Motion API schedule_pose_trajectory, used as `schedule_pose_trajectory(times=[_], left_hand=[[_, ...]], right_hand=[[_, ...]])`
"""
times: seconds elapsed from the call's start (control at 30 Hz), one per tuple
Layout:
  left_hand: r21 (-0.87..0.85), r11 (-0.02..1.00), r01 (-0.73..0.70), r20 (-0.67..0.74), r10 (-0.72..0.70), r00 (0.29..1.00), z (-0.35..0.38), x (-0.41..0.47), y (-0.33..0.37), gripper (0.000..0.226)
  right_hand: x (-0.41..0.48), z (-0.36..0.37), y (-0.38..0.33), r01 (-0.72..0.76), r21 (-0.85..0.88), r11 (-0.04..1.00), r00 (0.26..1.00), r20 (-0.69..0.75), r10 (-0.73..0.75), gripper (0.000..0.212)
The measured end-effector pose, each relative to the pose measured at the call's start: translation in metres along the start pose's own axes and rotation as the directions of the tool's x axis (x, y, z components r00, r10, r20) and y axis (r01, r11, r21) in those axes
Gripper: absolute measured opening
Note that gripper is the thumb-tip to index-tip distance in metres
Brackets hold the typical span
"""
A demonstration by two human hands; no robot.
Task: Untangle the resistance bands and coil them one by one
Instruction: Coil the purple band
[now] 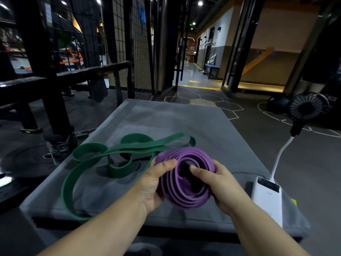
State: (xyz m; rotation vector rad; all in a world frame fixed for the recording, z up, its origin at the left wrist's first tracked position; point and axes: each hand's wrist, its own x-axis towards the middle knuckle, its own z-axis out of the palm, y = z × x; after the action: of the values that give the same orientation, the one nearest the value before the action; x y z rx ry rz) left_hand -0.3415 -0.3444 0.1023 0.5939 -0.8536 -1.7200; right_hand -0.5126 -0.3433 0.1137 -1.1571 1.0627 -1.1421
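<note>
Head view: my left hand [153,183] and right hand [221,185] grip the coiled purple band [185,202], opening facing me; green band [118,171] sprawls behind, leftward, across the surface [184,122].

Head view. A purple resistance band [191,154], wound into a flat coil, is held above the near part of a grey padded counter [184,122]. The left hand [153,183] grips its left edge, thumb on top; the right hand [219,183] grips its right edge. A green band [118,170] lies in loose loops on the counter, just behind. A white power bank [267,196] rests at the right edge, cabled to a black fan [306,106].
</note>
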Motion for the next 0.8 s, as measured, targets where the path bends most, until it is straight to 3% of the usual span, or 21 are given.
schedule_pose_trajectory(times=[0.13, 0.3, 0.43, 0.53, 0.67, 0.8], left_hand=[[0.041, 0.999, -0.005, 0.061, 0.003, 0.998, 0.0, -0.001, 0.002, 0.065], [0.119, 0.992, 0.046, 0.115, -0.06, 0.992, -0.001, -0.004, 0.006, 0.073], [0.194, 0.978, 0.077, 0.132, -0.104, 0.986, -0.002, -0.005, 0.009, 0.05], [0.221, 0.968, 0.119, 0.125, -0.149, 0.981, -0.004, -0.006, 0.01, 0.053], [0.201, 0.975, 0.092, 0.12, -0.118, 0.986, -0.004, -0.006, 0.011, 0.058], [0.166, 0.984, 0.063, 0.178, -0.093, 0.98, -0.007, -0.005, 0.011, 0.069]], right_hand=[[0.0, -0.001, 0.0, 0.003, -0.032, 0.999, 1.0, -0.016, -0.003, 0.055], [-0.004, -0.007, -0.007, 0.052, -0.129, 0.99, 0.998, -0.011, -0.054, 0.045], [-0.006, -0.01, -0.006, 0.081, -0.228, 0.97, 0.997, 0.001, -0.083, 0.034], [-0.007, -0.008, -0.003, 0.085, -0.315, 0.945, 0.996, 0.031, -0.079, 0.045], [-0.004, -0.009, -0.001, 0.103, -0.248, 0.963, 0.994, 0.047, -0.094, 0.057], [-0.003, -0.007, 0.0, 0.083, -0.072, 0.994, 0.99, 0.116, -0.075, 0.068]])
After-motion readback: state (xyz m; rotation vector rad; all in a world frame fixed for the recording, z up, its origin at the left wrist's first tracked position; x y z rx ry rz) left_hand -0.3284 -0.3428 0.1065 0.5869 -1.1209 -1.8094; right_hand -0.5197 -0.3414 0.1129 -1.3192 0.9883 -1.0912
